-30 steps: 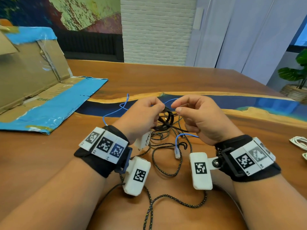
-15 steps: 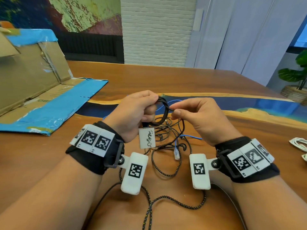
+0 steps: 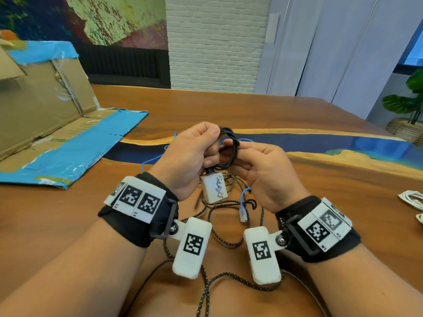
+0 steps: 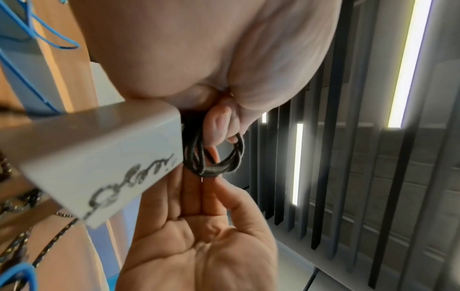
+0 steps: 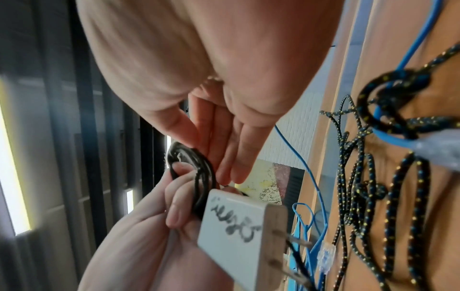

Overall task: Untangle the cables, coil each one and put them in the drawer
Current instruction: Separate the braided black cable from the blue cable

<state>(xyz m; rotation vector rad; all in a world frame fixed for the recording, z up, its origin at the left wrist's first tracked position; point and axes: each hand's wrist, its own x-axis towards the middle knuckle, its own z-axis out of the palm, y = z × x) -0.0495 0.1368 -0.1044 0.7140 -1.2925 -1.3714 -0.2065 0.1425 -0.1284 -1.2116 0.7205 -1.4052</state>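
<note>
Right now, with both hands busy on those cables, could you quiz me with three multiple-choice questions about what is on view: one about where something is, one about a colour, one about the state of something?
1. Where is the white charger block?
A. Hanging below the left hand
B. Flat on the cardboard box
C. Beside the potted plant

2. What colour is the thin cable with the clear plug?
A. Red
B. Blue
C. Green

3. What state is the black cable held by the hands in?
A. Stretched out straight
B. Cut in two
C. Wound into a small coil

Answers: 1 A, the block dangles under the left hand's fingers in the head view. 2 B, it shows bright blue against the table. 3 C, several loops lie together; the left hand grips them and the right hand touches them with straight fingers.
</note>
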